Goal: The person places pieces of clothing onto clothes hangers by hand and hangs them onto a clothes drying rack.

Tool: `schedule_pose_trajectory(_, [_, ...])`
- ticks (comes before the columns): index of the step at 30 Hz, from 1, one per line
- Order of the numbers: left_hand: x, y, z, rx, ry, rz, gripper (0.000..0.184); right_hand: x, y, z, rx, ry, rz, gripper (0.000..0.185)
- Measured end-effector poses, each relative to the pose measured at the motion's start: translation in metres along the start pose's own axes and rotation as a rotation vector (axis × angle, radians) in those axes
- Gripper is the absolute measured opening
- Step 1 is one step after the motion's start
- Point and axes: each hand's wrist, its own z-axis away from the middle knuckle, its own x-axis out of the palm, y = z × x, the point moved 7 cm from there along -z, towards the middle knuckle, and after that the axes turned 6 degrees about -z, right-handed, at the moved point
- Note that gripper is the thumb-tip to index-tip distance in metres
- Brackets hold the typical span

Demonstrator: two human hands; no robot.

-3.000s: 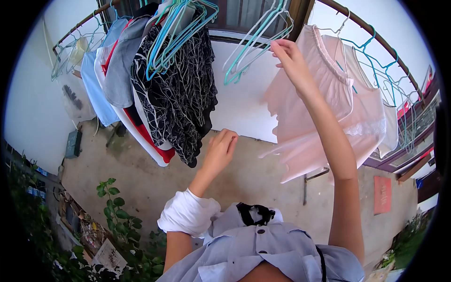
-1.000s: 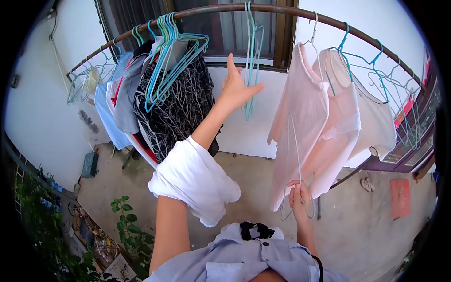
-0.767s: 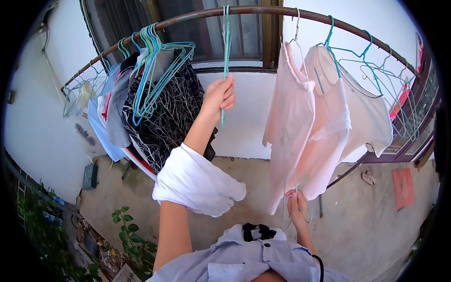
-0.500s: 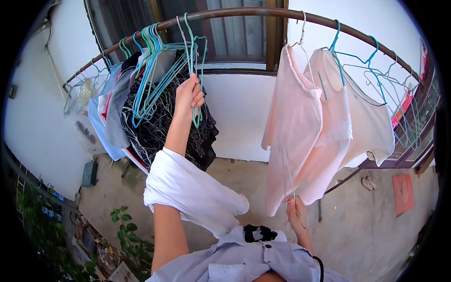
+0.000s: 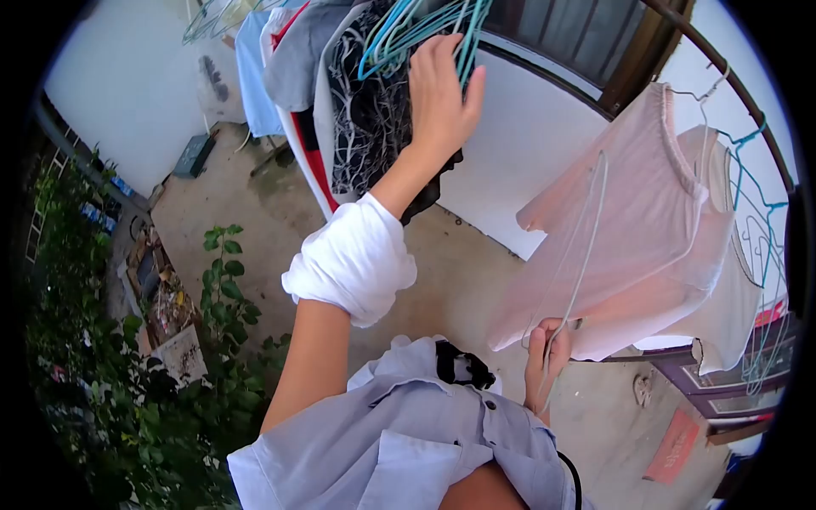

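My left hand (image 5: 444, 95) is raised with fingers stretched and thumb apart, against the cluster of blue and green wire hangers (image 5: 412, 42). Behind it hangs a black garment with a white branch pattern (image 5: 361, 119). Bunched around my left forearm is a white garment (image 5: 353, 259). Low on the right, my right hand (image 5: 546, 353) is closed on pale wire hangers (image 5: 586, 255), which stick up in front of a pink garment (image 5: 625, 200). That pink garment has a gathered edge and hangs from its own pale hanger (image 5: 704, 98).
A curved brown rail (image 5: 744, 85) carries more hung clothes and blue hangers (image 5: 756, 204) at right. Grey and light blue garments (image 5: 255, 81) hang at left. Leafy plants (image 5: 229, 280) grow at lower left. A red mat (image 5: 674, 446) lies on the concrete.
My left hand has let go of the green hanger and opened its fingers. The white garment is more bunched on my forearm. The hangers in my right hand now point higher. The view has tilted.
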Motion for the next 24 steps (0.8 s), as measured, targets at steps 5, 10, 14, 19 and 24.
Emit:
schedule_pose_trajectory(5, [-0.008,-0.002,0.005,-0.050,0.060,-0.046,0.039,0.106,-0.034,-0.015,-0.210,-0.349,-0.111,0.046])
schedule_pose_trajectory(10, [-0.015,-0.024,0.017,-0.120,0.084,-0.167,0.040,0.167,-0.040,0.000,-0.343,-0.378,-0.091,0.045])
schedule_pose_trajectory(14, [-0.023,-0.035,0.025,-0.141,0.024,-0.196,0.041,0.171,-0.040,0.001,-0.377,-0.493,-0.028,0.040])
schedule_pose_trajectory(19, [-0.039,-0.042,0.026,-0.169,0.047,-0.168,0.043,0.170,-0.045,-0.006,-0.389,-0.579,-0.074,0.028])
schedule_pose_trajectory(24, [-0.052,-0.066,0.027,-0.404,0.123,0.020,0.042,0.167,-0.072,-0.012,-0.537,-0.497,-0.112,0.024])
